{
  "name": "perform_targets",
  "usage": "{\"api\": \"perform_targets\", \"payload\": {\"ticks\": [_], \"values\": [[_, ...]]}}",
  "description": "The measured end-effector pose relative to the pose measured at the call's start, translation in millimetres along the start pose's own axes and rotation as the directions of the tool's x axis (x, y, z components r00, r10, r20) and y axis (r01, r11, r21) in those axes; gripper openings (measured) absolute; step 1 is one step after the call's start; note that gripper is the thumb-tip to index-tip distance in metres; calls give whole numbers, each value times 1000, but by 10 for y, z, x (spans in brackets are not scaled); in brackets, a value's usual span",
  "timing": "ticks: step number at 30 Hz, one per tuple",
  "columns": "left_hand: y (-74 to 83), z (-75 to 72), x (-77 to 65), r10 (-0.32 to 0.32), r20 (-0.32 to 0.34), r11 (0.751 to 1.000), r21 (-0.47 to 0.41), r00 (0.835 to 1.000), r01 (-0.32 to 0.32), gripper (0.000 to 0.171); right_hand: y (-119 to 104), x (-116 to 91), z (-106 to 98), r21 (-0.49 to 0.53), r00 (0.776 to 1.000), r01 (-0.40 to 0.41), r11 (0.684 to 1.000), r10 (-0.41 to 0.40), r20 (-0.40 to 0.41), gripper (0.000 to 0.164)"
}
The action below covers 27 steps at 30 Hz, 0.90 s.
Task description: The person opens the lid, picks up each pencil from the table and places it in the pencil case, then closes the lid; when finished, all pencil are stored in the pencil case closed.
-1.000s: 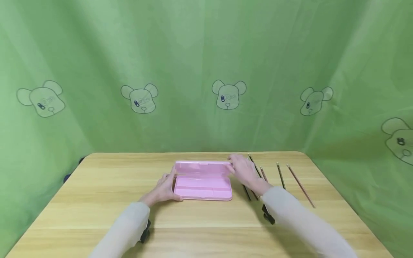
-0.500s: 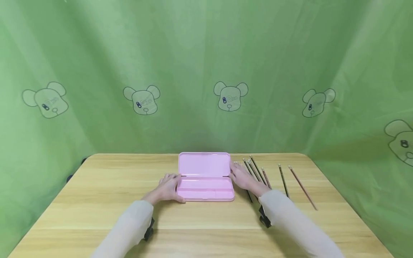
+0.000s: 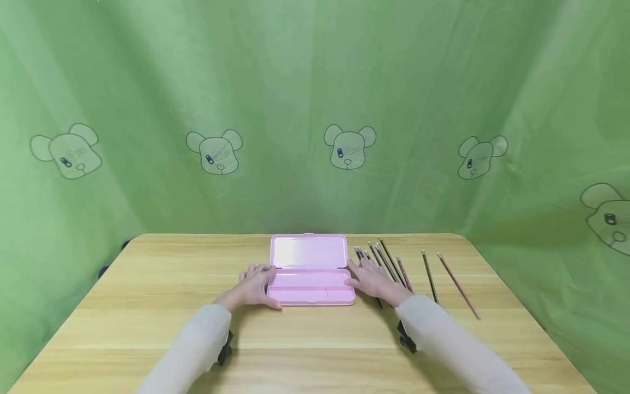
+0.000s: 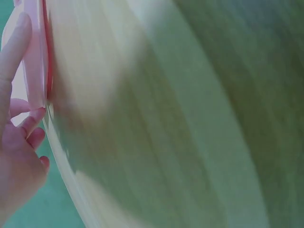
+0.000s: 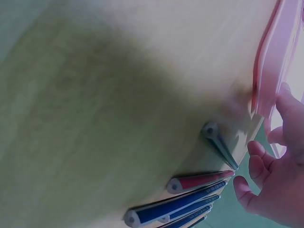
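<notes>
A pink pencil case [image 3: 297,296] lies on the wooden table with its lid [image 3: 310,250] tipped back, showing a bare inside with a lengthwise divider. My left hand [image 3: 253,287] holds its left end, thumb at the front corner and fingers toward the hinge. In the left wrist view the thumb [image 4: 16,45] lies along the case's side. At the right end, my right hand [image 3: 371,278] touches the case with thumb and forefinger. Its other fingers hang loosely bent over several pencils [image 3: 389,264], partly hiding them.
Right of the bundle, a dark pencil [image 3: 430,275] and a reddish pencil [image 3: 459,285] lie apart on the table [image 3: 315,350]. The right wrist view shows blue pencils [image 5: 175,204] and a red one [image 5: 204,180] beside the fingers. A green curtain [image 3: 275,197] hangs behind the table.
The lid has swung back from half raised to fully laid back. My right hand has come down from the lid's edge to the case's right end. My left hand stays at the left end.
</notes>
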<state>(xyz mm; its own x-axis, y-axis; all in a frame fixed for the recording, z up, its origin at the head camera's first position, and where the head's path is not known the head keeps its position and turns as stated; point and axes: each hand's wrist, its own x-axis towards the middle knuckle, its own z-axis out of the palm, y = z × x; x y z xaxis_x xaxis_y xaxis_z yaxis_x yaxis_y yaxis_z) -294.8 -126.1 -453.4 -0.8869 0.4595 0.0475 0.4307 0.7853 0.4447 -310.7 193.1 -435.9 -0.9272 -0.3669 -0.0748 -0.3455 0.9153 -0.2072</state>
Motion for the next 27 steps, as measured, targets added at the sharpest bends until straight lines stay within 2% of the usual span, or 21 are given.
{"api": "perform_targets", "payload": {"ticks": [14,22,27], "values": [[-82,-54,-24,-60,30,998,-28,998,61,96,10,5,28,-19,1000,11,1000,-12,-13,61],[-34,-126,-21,-37,41,998,56,998,35,93,57,42,11,2,1000,22,1000,-22,20,62],[16,-171,-13,-61,92,993,103,994,52,93,106,15,-7,47,998,61,997,-61,9,61]]}}
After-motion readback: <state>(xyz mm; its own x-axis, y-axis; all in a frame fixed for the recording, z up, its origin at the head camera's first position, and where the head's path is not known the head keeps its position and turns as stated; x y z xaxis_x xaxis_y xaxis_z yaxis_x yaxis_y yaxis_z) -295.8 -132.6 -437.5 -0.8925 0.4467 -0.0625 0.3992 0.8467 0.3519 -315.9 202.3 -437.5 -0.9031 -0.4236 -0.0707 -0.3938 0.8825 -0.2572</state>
